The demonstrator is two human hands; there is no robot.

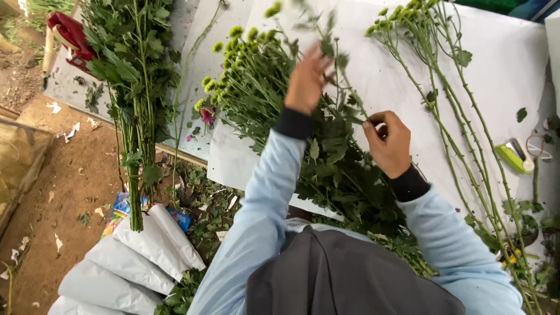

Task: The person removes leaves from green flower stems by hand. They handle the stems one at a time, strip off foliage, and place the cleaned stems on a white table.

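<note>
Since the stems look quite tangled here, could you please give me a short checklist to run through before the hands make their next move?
1. Left hand has hold of a stem in the flower bunch: cannot tell, its fingers are blurred among the leaves.
2. Right hand pinches a stem: ok, fingertips closed on it.
3. Bunch lies on the white sheet: ok.
4. Loose stems at the right lie apart from the bunch: ok.
5. Green tool clear of both hands: ok, it lies near the sheet's right edge.
</note>
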